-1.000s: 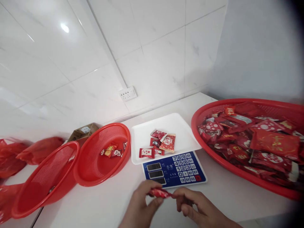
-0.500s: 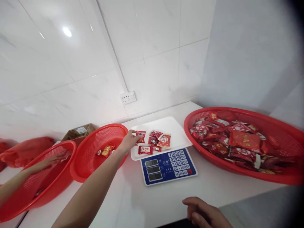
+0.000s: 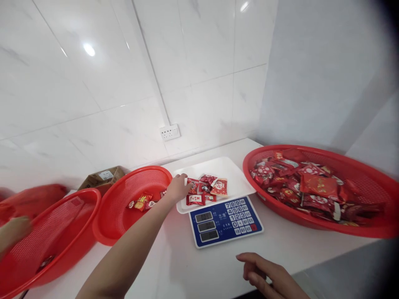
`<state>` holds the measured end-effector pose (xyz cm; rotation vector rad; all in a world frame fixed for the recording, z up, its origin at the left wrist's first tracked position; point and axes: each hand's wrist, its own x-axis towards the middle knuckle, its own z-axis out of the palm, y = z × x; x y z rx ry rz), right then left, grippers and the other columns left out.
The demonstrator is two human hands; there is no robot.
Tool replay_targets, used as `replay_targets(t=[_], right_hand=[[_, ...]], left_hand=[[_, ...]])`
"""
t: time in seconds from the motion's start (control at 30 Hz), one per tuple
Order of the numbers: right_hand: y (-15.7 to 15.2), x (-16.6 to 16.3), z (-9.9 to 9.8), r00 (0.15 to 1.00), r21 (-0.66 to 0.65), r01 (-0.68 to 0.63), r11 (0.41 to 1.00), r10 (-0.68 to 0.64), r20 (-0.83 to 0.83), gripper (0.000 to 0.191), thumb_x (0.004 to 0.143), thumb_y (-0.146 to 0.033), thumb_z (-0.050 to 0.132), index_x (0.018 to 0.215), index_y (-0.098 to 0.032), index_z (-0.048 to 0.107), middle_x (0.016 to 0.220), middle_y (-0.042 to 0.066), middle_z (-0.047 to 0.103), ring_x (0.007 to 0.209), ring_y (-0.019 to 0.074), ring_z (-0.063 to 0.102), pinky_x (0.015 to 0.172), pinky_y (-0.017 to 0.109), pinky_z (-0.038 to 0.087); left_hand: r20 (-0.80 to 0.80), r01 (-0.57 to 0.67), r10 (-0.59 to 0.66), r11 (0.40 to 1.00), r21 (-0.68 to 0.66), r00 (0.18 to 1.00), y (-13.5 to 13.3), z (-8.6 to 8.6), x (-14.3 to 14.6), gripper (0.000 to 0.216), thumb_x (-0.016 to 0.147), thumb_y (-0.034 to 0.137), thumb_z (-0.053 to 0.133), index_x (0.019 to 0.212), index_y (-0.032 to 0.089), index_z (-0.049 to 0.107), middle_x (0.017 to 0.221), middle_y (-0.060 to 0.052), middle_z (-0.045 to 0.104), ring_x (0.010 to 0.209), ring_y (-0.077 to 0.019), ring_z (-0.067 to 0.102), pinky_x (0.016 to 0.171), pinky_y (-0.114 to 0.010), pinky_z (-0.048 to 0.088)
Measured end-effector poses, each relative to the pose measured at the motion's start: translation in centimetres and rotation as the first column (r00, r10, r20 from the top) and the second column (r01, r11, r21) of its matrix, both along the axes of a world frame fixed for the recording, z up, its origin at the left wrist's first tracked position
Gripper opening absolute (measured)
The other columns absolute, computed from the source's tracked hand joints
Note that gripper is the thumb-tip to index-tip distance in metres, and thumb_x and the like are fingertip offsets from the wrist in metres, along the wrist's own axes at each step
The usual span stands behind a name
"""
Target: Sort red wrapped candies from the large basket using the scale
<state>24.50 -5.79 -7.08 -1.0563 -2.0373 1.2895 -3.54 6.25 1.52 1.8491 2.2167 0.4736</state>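
From where I stand, looks like the placing or adjusting step; left hand (image 3: 179, 188) is at a red packet (image 3: 193, 185) on the white tray (image 3: 235, 176), left side; can't tell if its fingers grip it; right hand (image 3: 269, 274) is over the table (image 3: 183, 261), fingers loosely parted, nothing held; next move probably calls for a clean let-go or firmer pinch; packet is small, glossy, part-hidden, beside other red packets (image 3: 219, 187).

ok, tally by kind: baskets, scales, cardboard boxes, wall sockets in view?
Red baskets: 3
Scale: 1
Cardboard box: 1
Wall socket: 1
Total: 6
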Motion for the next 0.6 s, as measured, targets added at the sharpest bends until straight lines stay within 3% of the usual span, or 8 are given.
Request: replay_targets(t=[0.1, 0.2, 0.37, 0.47, 0.6], right_hand=[[1.0, -0.6, 1.1, 0.998, 0.090, 0.039, 0.995, -0.043, 0.036, 0.031, 0.087, -0.041, 0.042, 0.103, -0.024, 0.062, 0.078, 0.003, 0.067, 0.071, 0.0171, 0.062, 0.065, 0.026, 0.050], [3.0, -1.2, 2.4, 0.993, 0.282, 0.092, 0.955, -0.109, 0.046, 0.027, 0.087, -0.038, 0.044, 0.100, -0.024, 0.063, 0.086, 0.005, 0.069, 0.075, 0.0178, 0.063, 0.066, 0.027, 0.051], [8.4, -4.2, 5.7, 0.975, 0.650, 0.061, 0.757, -0.186, 0.125, 0.020, 0.086, -0.025, 0.047, 0.094, -0.021, 0.065, 0.094, 0.008, 0.065, 0.090, 0.0213, 0.058, 0.080, 0.035, 0.048], [11.2, -6.8, 7.2, 0.936, 0.704, -0.082, 0.706, -0.188, 0.297, 0.016, 0.084, -0.023, 0.052, 0.087, -0.019, 0.067, 0.096, 0.009, 0.062, 0.095, 0.0223, 0.054, 0.082, 0.036, 0.045], [13.0, -9.1, 7.7, 0.854, 0.688, -0.227, 0.689, -0.199, 0.480, 0.013, 0.079, -0.026, 0.059, 0.082, -0.017, 0.069, 0.093, 0.009, 0.061, 0.093, 0.0249, 0.052, 0.080, 0.038, 0.042]], left_hand=[[-0.032, 0.054, -0.053, 0.997, 0.057, 0.998, -0.3, 0.3, 0.3, 0.038, 0.083, 0.032, 0.051, 0.117, 0.017, 0.052, 0.123, -0.014, 0.049, 0.114, -0.0291, 0.046, 0.087, -0.040, 0.043], [-0.040, 0.119, -0.115, 0.987, 0.105, 0.993, -0.3, 0.4, 0.6, 0.032, 0.083, 0.032, 0.049, 0.111, 0.019, 0.057, 0.121, -0.012, 0.049, 0.117, -0.0282, 0.043, 0.093, -0.038, 0.039], [0.003, 0.211, -0.213, 0.970, 0.121, 0.977, -0.5, 0.3, 0.7, 0.028, 0.083, 0.032, 0.049, 0.107, 0.020, 0.059, 0.115, -0.010, 0.054, 0.113, -0.0261, 0.047, 0.095, -0.039, 0.038], [0.044, 0.295, -0.301, 0.950, 0.099, 0.953, -1.4, 0.4, 0.3, 0.032, 0.082, 0.035, 0.052, 0.109, 0.019, 0.058, 0.115, -0.010, 0.055, 0.114, -0.0250, 0.047, 0.097, -0.038, 0.038], [0.122, 0.424, -0.423, 0.906, 0.022, 0.898, -2.9, 0.5, -0.7, 0.050, 0.075, 0.040, 0.061, 0.121, 0.022, 0.051, 0.125, -0.009, 0.051, 0.113, -0.0235, 0.050, 0.095, -0.034, 0.042]])
